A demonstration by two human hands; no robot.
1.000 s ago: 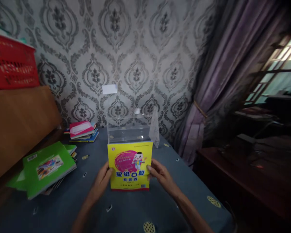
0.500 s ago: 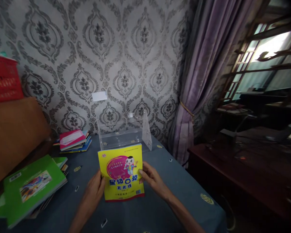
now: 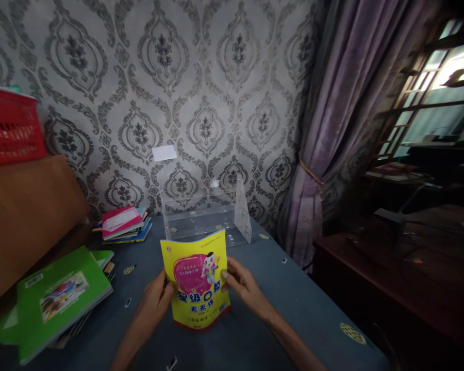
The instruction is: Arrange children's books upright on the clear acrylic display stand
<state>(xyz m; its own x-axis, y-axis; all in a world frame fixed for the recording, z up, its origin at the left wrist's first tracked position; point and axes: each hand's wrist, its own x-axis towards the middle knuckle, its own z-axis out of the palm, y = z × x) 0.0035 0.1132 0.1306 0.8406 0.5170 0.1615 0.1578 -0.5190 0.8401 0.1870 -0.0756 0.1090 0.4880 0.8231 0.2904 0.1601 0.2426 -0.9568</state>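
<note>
A yellow workbook [image 3: 197,278], cover outward, is held upright above the blue-clothed table [image 3: 294,319], between a person's two hands. The left hand [image 3: 154,296] pinches one side edge, the right hand [image 3: 243,283] the other; both are closed about the book, and the cover bows between them. Directly behind stands a clear rack [image 3: 242,219], near the patterned wall [image 3: 204,67]; the workbook stands in the way of its lower front. To the left lie a small stack of books [image 3: 123,222], pink cover uppermost, and, nearer the viewer, a green book [image 3: 64,304] atop a second pile. Beyond these, a brown box [image 3: 27,206] bears a red basket [image 3: 11,126]. At right hang a tied purple curtain [image 3: 332,118] and, below it, a dark red desk [image 3: 390,288].

Partly obscured: most fingers of both hands pass behind the workbook, and whether its bottom edge touches the cloth cannot be told. The rack's transparent outline fades into the wallpaper. Basket and box are cut off at the left; the desk's contents are lost in shadow and blur.
</note>
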